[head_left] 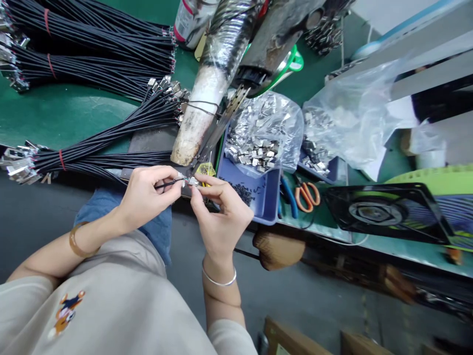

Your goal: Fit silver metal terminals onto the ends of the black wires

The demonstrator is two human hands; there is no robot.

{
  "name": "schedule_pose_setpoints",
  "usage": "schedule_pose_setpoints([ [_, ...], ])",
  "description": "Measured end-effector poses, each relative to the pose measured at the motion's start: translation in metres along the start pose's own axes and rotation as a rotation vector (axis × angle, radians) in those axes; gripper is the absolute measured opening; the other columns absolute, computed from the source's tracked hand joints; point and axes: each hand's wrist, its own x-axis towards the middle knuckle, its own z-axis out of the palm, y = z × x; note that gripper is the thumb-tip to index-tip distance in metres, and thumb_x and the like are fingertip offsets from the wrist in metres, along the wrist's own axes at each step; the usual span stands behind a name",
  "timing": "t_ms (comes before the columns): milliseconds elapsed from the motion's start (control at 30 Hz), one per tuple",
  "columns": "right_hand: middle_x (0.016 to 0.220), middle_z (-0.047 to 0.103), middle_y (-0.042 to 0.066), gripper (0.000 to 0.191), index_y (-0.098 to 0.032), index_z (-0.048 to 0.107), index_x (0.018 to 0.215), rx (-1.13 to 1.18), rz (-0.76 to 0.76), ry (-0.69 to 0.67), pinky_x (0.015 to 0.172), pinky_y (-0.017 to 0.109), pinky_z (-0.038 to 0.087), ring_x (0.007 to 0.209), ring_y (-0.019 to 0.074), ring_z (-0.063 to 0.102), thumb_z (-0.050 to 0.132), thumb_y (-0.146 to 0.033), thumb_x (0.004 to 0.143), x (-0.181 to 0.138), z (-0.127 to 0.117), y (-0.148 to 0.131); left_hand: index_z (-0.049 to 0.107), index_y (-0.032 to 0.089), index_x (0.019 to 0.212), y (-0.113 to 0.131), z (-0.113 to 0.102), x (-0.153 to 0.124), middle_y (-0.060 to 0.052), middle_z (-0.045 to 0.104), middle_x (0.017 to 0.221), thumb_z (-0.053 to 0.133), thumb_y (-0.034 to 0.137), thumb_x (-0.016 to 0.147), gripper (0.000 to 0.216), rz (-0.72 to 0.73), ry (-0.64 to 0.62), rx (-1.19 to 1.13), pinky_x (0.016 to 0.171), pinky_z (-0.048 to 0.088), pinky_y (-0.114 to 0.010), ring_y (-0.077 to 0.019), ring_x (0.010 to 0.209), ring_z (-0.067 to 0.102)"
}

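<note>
From here, the left hand (148, 198) pinches a black cable (167, 185); just beside it, the right hand (223, 211) clamps a silvery connector (193, 181).

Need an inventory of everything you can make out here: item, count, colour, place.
Bench: 1, green, across the view
Bundles: several, black, left on bench
Bands: 3 seen, red, round bundles
Duct: 1, silver and white, above hands
Trays: 2, blue, right of duct
Bags: 2, clear, at trays
Metal parts: many, silver, in bags
Bits: many, black, in nearer tray
Pliers: 1, blue handles, beside nearer tray
Scissors: 1, orange handles, right of pliers
Fan: 1, black, far right
Boxes: at least 2, brown, bottom right
Cable: 1, black, in left hand
Connector: 1, silver, at right fingertips
Bracelets: 2, amber left, silver right
Hands: 2, bare, centre
</note>
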Motion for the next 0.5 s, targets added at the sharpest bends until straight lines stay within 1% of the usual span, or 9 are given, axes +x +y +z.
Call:
schedule_pose_setpoints([
  [100, 0.091, 0.079, 0.002, 0.014, -0.022, 0.066, 0.077, -0.025, -0.012, -0.010, 0.076, 0.030, 0.065, 0.087, 0.0180, 0.077, 0.068, -0.013, 0.086, 0.0020, -0.0014, 0.0004, 0.066, 0.013, 0.069, 0.0003, 0.0010, 0.0016, 0.003, 0.058, 0.061, 0.060, 0.010, 0.081, 0.014, 0.022, 0.004, 0.003, 0.048, 0.033, -0.017, -0.0055, 0.051, 0.043],
  [167, 0.091, 0.080, 0.002, 0.013, -0.022, 0.067, 0.077, -0.025, -0.025, -0.016, 0.076, 0.030, 0.065, 0.087, 0.0182, 0.077, 0.069, -0.013, 0.086, 0.0031, -0.0012, 0.0011, 0.065, 0.013, 0.069, 0.0009, 0.0018, 0.0022, 0.002, 0.060, 0.063, 0.059, 0.009, 0.081, 0.015, 0.041, 0.005, 0.017, 0.050, 0.036, -0.017, -0.0064, 0.053, 0.047],
  [333, 0.094, 0.080, 0.002, 0.012, -0.022, 0.068, 0.078, -0.048, -0.050, -0.006, 0.077, 0.030, 0.065, 0.089, 0.0183, 0.078, 0.069, -0.014, 0.087, 0.0054, -0.0020, 0.0006, 0.066, 0.014, 0.070, 0.0028, 0.0013, 0.0031, 0.002, 0.058, 0.062, 0.058, 0.008, 0.083, 0.016, 0.089, 0.020, 0.072, 0.051, 0.036, -0.019, -0.0071, 0.054, 0.047],
  [500, 0.096, 0.081, 0.002, 0.011, -0.022, 0.068, 0.079, -0.081, -0.058, 0.002, 0.074, 0.030, 0.064, 0.088, 0.0190, 0.078, 0.068, -0.015, 0.087, 0.0063, -0.0046, -0.0026, 0.065, 0.014, 0.069, 0.0043, -0.0012, 0.0041, 0.002, 0.057, 0.061, 0.058, 0.008, 0.085, 0.018, 0.127, 0.011, 0.113, 0.052, 0.036, -0.020, -0.0075, 0.054, 0.046],
])
